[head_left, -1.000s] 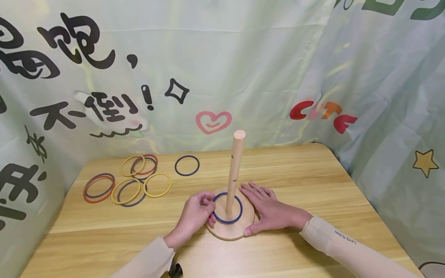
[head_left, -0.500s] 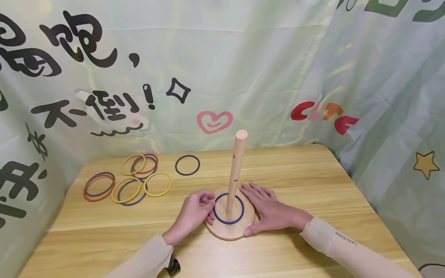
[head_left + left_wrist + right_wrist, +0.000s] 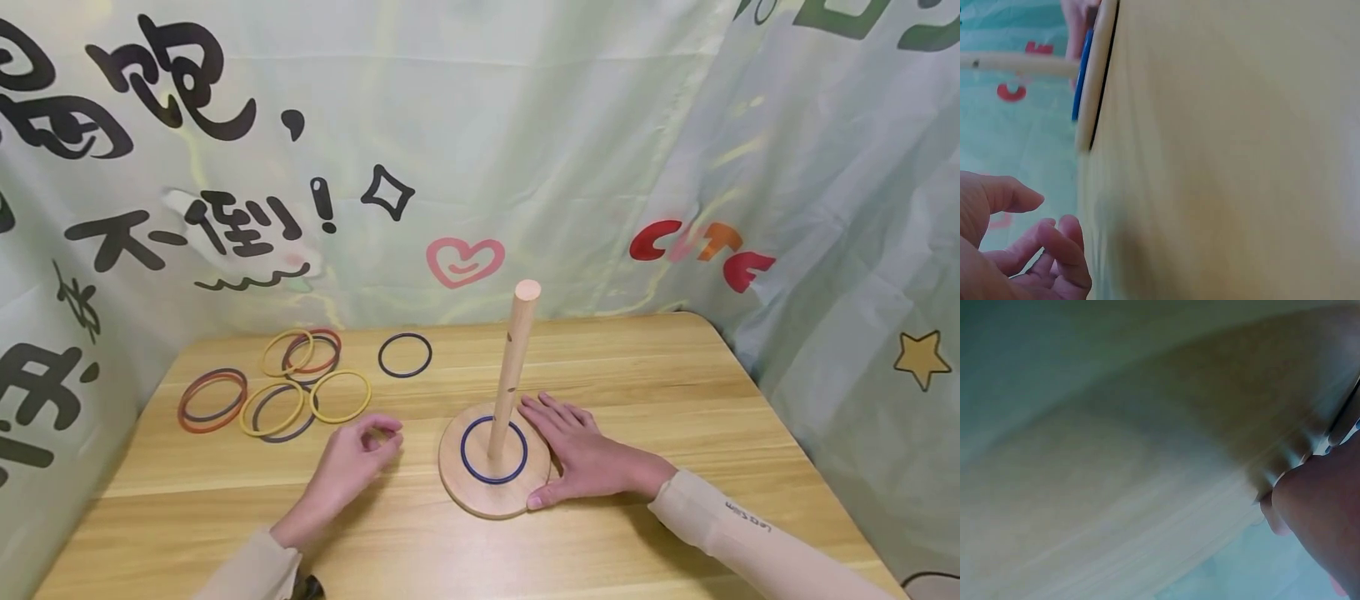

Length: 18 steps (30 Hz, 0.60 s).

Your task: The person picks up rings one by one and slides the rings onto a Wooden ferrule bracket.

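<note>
A dark blue ring [image 3: 492,481] lies flat around the foot of an upright wooden peg [image 3: 513,367] on a round wooden base [image 3: 468,493]. My right hand [image 3: 588,454] rests along the base's right edge, fingers spread toward the back and thumb at the front rim. Left of the base, my left hand [image 3: 348,462] is over the table with loosely bent fingers and nothing in it. In the left wrist view a gap shows between its thumb [image 3: 1019,197] and its other fingers. Nearest to that hand is a yellow ring [image 3: 360,411].
Several more rings lie at the table's back left: a red ring [image 3: 201,430] over a blue one, and yellow, blue and red rings overlapping. A separate blue ring [image 3: 405,376] lies near the back edge. A printed curtain [image 3: 540,150] hangs behind the wooden table [image 3: 675,392].
My left hand has drawn away from the blue ring and moved left, off the base. The ring stays around the peg's foot. My right hand keeps its place.
</note>
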Available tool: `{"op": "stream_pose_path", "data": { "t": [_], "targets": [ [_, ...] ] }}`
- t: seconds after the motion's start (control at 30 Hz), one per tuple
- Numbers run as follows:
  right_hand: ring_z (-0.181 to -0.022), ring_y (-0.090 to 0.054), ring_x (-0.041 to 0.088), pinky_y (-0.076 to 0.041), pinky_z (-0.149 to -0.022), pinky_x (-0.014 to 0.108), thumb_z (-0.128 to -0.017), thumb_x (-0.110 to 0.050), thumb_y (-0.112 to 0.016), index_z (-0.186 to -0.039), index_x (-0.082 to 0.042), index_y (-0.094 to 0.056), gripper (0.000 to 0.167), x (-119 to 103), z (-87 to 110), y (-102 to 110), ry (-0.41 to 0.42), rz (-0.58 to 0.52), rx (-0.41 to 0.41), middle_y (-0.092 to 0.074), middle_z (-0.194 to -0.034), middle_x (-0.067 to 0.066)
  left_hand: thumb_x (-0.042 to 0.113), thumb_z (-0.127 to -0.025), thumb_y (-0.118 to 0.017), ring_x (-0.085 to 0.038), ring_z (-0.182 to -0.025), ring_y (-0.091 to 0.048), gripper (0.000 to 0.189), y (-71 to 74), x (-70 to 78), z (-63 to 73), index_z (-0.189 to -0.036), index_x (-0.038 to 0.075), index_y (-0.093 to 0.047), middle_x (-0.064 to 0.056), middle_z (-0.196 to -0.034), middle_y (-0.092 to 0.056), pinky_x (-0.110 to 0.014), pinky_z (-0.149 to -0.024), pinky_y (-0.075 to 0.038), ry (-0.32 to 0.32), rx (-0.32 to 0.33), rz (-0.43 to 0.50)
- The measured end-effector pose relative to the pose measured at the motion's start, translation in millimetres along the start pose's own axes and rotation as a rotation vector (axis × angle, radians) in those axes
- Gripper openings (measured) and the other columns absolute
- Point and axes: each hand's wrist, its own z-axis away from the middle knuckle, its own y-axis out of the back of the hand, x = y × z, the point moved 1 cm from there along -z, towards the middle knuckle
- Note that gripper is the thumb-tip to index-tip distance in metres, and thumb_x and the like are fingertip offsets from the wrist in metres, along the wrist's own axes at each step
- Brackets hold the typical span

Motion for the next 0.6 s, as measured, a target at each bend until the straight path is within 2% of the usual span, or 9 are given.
{"op": "stream_pose_path", "data": {
  "t": [0.17, 0.3, 0.43, 0.6],
  "targets": [
    [-0.166, -0.003, 0.040, -0.012, -0.123, 0.072, -0.084, -0.077, -0.079, -0.176, -0.010, -0.013, 0.131, 0.7, -0.4, -0.6, 0.000, -0.005, -0.006, -0.012, -0.181, 0.011, 0.004, -0.096, -0.079, -0.019, -0.082, -0.061, 0.029, 36.0, -11.1, -2.2, -0.124, 0.000, -0.075, -0.013, -0.114, -0.072, -0.025, -0.059, -0.051, -0.016, 0.064, -0.105],
    [-0.166, -0.002, 0.039, -0.011, -0.123, 0.073, -0.085, -0.077, -0.079, -0.176, -0.012, -0.011, 0.130, 1.9, 0.4, -0.6, -0.007, -0.007, -0.014, -0.011, -0.182, 0.010, 0.005, -0.096, -0.080, -0.020, -0.080, -0.060, 0.033, 55.0, -18.6, -6.7, -0.128, -0.001, -0.073, -0.017, -0.120, -0.072, -0.026, -0.060, -0.049, -0.054, 0.074, -0.188],
    [-0.166, -0.001, 0.038, -0.010, -0.123, 0.074, -0.086, -0.076, -0.079, -0.176, -0.013, -0.010, 0.130, 1.3, 0.9, -0.4, -0.011, -0.015, -0.018, -0.009, -0.182, 0.009, 0.005, -0.097, -0.080, -0.021, -0.081, -0.059, 0.035, 63.4, -24.7, -12.6, -0.131, -0.002, -0.072, -0.019, -0.127, -0.071, -0.028, -0.064, -0.049, -0.061, 0.037, -0.229],
    [-0.166, -0.001, 0.038, -0.011, -0.123, 0.073, -0.086, -0.077, -0.079, -0.176, -0.010, -0.012, 0.130, 0.8, 0.6, -1.2, -0.008, -0.014, -0.016, -0.010, -0.182, 0.010, 0.002, -0.096, -0.078, -0.021, -0.088, -0.062, 0.037, 65.3, -32.9, -21.3, -0.132, -0.001, -0.072, -0.018, -0.127, -0.071, -0.028, -0.071, -0.052, -0.040, 0.007, -0.238]
  ]
}}
